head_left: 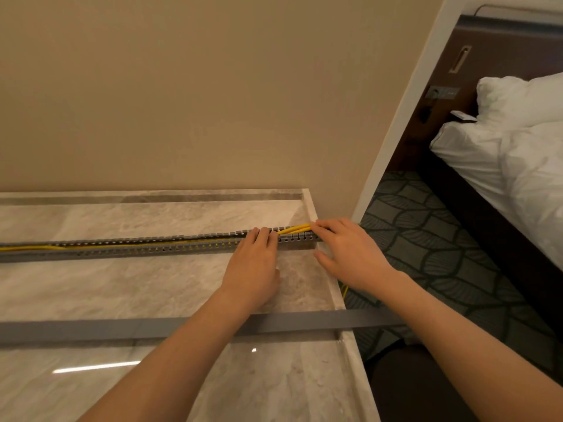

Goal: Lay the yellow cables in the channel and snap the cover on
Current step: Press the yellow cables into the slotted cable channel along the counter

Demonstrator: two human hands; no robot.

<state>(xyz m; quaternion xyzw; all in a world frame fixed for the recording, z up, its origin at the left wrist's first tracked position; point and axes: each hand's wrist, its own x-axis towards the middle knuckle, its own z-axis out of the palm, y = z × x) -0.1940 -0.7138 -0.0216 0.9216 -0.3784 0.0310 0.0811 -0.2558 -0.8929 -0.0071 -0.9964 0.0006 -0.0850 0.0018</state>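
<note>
Head cam, one frame.

- Pale veined marble tabletop [122, 287] against a plain beige wall [213, 102].
- Long grey slotted plastic cable channel [152, 246] lies flat on the marble. It runs from the 9 o'clock edge of my view to the table's 3 o'clock edge and is uncovered.
- Thin yellow cables [297, 229] lie inside the channel along its length and show through the side slots. At the 3 o'clock end they rise out over the top in a small bundle. A bit of yellow also hangs below the table edge, under the right wrist.
- Left hand [253, 263]: fingers bent over the channel's near wall, tips down in the trough on the cables. The thumb is loose and off the channel (pressing, not gripping, as far as I can see).
- Right hand [350, 254]: at the channel's very end, fingers stretched flat over the raised bundle, thumb spread wide toward 7 o'clock. It clasps nothing.
- Flat grey plastic cover strip [91, 328] lies parallel to the channel at its 6 o'clock, well apart from it. It passes under both forearms and overhangs the table edge.
- At 2 o'clock: a bed with rumpled white bedding [518, 166], on dark leaf-patterned carpet [426, 239].
- Small metal wall plate [443, 92] on the dark panel behind the bed; its markings are too small to read.
</note>
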